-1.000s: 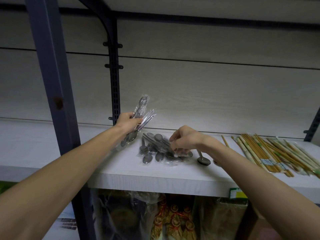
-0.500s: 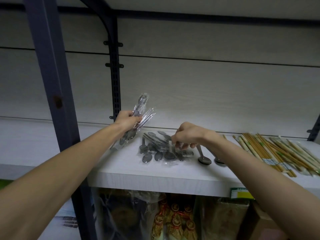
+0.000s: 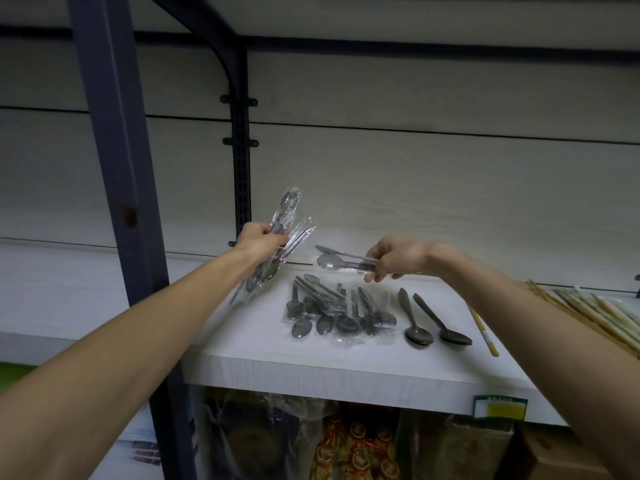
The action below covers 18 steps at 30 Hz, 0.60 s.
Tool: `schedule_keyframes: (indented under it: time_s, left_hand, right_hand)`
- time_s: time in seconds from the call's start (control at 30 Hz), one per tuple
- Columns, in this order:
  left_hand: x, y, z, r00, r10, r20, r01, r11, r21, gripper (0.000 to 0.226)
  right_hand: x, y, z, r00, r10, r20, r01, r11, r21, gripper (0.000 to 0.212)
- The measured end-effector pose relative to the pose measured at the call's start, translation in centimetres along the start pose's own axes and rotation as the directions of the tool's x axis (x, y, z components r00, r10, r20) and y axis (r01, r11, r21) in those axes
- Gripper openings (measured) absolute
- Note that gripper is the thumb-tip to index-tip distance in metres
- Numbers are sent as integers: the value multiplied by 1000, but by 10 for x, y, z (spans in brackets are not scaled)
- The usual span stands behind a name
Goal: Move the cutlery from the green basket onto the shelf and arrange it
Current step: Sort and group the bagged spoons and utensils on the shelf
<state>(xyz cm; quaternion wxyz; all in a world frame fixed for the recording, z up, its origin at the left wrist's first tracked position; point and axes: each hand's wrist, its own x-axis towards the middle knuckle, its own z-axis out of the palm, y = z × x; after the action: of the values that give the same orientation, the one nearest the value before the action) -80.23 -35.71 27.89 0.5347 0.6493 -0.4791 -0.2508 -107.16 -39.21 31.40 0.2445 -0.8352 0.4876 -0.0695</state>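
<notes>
Pale shelf [image 3: 346, 368] under a wood-grain back panel. Left hand [image 3: 258, 242] clamped round wrapped spoons [image 3: 287, 220], held upright. Loose pile of bagged spoons [image 3: 332, 313] on the shelf. Right hand [image 3: 394, 259] pinching one wrapped spoon [image 3: 341, 261] by its handle end. Probably light, stiff, slippery film; best gripped at the handles.

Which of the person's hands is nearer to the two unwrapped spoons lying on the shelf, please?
Right. The right hand hovers just above and behind the unwrapped spoons; the left hand is farther off, beyond the wrapped pile.
</notes>
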Motion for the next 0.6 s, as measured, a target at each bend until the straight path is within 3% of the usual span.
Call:
schedule_keyframes:
  time_s: [0.23, 0.43, 0.53, 0.6]
  left_hand:
    - [5, -1, -2, 999, 1, -45, 1, 999, 32, 10]
    - [15, -12, -13, 983, -95, -156, 91, 995, -32, 9]
    - [20, -8, -16, 980, -103, -168, 94, 994, -65, 11]
    - [21, -5, -15, 986, -91, -142, 85, 995, -49, 17]
  right_hand:
    - [37, -25, 17, 969, -191, -154, 165, 973, -164, 35]
    - [66, -65, 47, 924, -346, -162, 274, 896, -350, 36]
    - [74, -67, 63, 914, -361, -185, 244, 853, -461, 70]
    - [74, -57, 63, 893, -347, -286, 201, 877, -437, 83]
